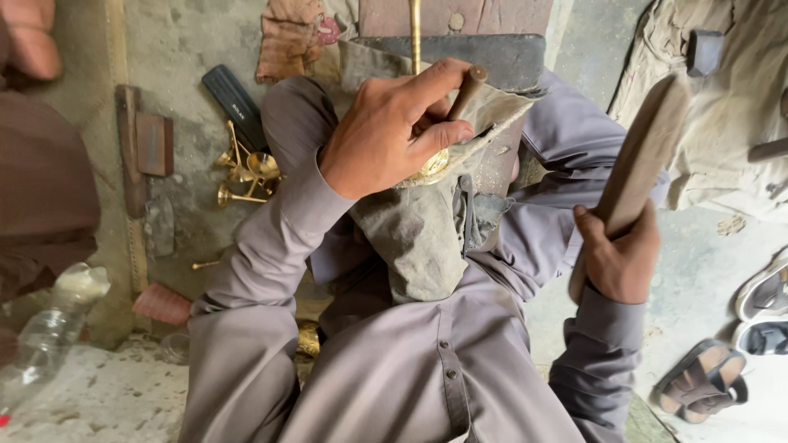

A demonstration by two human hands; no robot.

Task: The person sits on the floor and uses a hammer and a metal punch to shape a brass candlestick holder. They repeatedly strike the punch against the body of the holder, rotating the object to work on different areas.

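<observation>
Brass: a small golden brass piece (432, 166) shows under the left hand, lying on a grey-green cloth (423, 230); only its edge is visible, the rest hidden by the fingers
Left hand: the left hand (390, 131) is clenched around a short brown punch-like tool (468, 92), whose blunt top sticks up past the thumb; its lower end is hidden against the brass piece and cloth
Right hand: the right hand (620, 258) grips the lower end of a long wooden handle (636, 168); the handle rises up and to the right, blurred, well apart from the left hand
Cloth: draped over the person's lap, hanging down between the knees; dusty and creased
Clothing: grey-lilac sleeves and shirt with buttons down the front
Floor, left side: several brass goblet-shaped parts (246, 172) lie together near a black flat tool (236, 105); a clear plastic bottle (49, 328) lies at the lower left
Floor, right side: sandals (706, 381) rest on bare concrete; a pale crumpled fabric (730, 107) lies above them
Top centre: a thin brass rod (415, 33) stands upright behind the left hand
</observation>
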